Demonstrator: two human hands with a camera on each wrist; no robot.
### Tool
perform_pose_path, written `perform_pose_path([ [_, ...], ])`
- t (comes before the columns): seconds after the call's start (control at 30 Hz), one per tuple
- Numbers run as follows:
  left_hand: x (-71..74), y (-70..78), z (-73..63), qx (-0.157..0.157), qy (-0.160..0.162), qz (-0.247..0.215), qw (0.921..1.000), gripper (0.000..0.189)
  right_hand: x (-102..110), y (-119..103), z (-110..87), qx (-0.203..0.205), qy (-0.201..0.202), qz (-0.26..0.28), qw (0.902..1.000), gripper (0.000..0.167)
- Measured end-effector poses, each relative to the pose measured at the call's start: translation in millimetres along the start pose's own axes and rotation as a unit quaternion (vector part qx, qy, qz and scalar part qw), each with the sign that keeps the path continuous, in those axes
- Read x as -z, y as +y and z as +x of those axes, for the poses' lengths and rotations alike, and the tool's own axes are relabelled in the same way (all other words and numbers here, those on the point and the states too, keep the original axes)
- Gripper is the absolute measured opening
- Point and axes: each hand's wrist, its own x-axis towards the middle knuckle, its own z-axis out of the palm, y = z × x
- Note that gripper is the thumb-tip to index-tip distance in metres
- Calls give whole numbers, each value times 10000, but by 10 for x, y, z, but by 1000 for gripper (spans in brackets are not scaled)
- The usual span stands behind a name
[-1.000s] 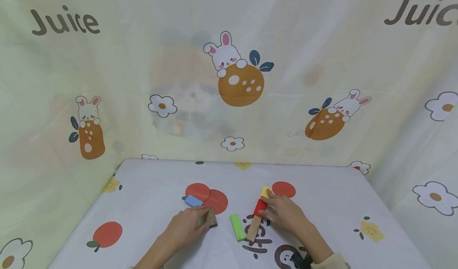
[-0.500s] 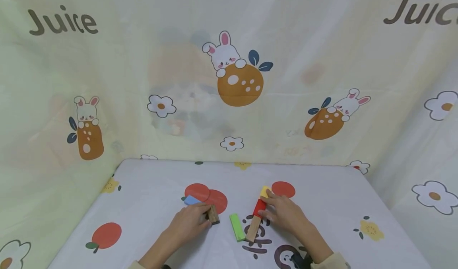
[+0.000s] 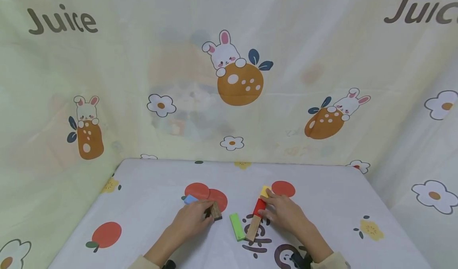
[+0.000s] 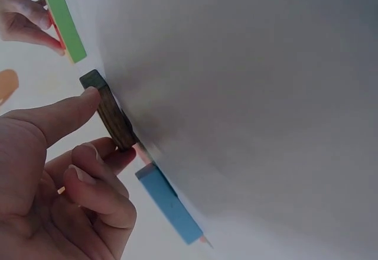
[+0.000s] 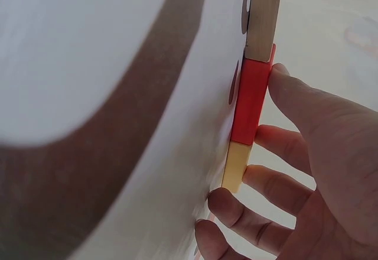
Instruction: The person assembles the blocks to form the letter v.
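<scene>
My left hand (image 3: 191,220) pinches a dark brown wooden block (image 3: 216,211) between thumb and fingers; its striped grain shows in the left wrist view. Just behind those fingers lies a blue block (image 3: 190,199), partly hidden by them. My right hand (image 3: 288,215) touches a row of blocks laid end to end. Its thumb is at the red block (image 5: 253,100), and other fingertips reach along to the yellow block (image 5: 236,165). A light wooden block (image 3: 253,229) forms the near end of the row. Beside it, a green block (image 3: 237,227) lies at a slant, between the two hands.
A white cloth with printed fruit and flowers covers the table (image 3: 150,213). Behind and at both sides hangs a pale curtain (image 3: 286,121) printed with rabbits. A black wrist strap (image 3: 302,260) shows by the right sleeve.
My left hand has shifted slightly right and away from me with the dark brown block, covering more of the blue block. The right hand and its row have stayed put.
</scene>
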Motion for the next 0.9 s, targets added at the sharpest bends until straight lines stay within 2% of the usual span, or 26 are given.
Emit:
perform_pose_path([
  [0.27,-11,22,52,95,-54,-18,9999,48,8,-2,2,25,-7,-18,10000,56],
  [0.9,-7,95,79,22,-62,-43,10000,49,10,-6,-10,-14,-5,-42,10000,56],
])
